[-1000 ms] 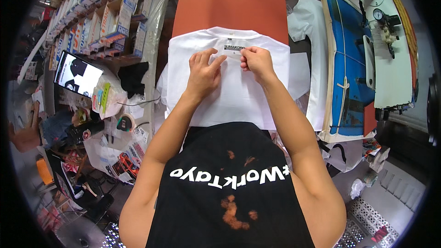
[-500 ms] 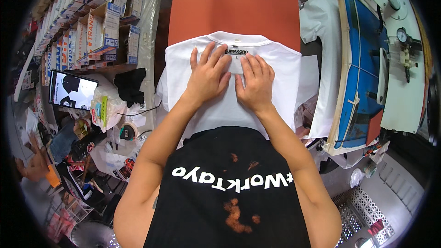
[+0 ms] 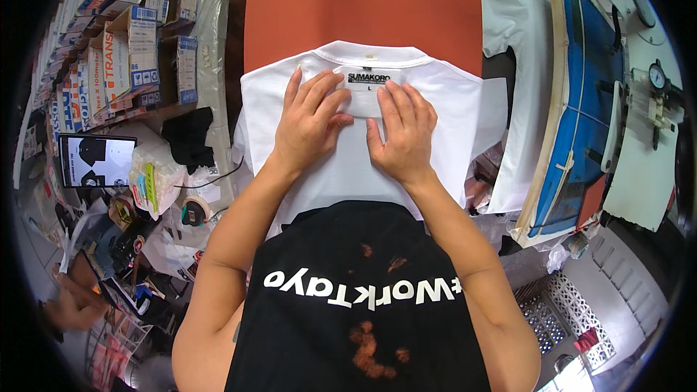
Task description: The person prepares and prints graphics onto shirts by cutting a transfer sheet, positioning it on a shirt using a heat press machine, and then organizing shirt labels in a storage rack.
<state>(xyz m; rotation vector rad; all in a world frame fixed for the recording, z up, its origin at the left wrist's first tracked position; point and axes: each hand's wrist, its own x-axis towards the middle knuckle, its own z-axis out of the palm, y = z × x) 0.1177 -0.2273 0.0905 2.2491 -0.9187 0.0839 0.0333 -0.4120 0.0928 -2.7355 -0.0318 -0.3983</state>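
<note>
A white T-shirt [image 3: 450,116] lies spread on the flat reddish-orange board [image 3: 356,7], its collar toward the far side. Inside the neck is a small pale rectangular film label [image 3: 361,104] with black print. My left hand [image 3: 311,120] rests on the shirt at the label's left edge, fingers spread. At the label's right edge lies my right hand [image 3: 404,131], its fingers stretched out and fingertips touching the film's side. Neither hand is closed around anything.
Several cardboard boxes [image 3: 131,58] stand at the left, above a tablet [image 3: 98,161] showing shirts. A black cloth [image 3: 189,138] and tape measure [image 3: 194,212] lie nearby. At right are another white garment [image 3: 526,101] and a blue screen frame [image 3: 573,116]. Another person's arm [image 3: 80,294] shows lower left.
The view has shifted slightly, so the board and shirt sit differently in the picture. My left fingers have drawn off the label's left part, showing more of its print.
</note>
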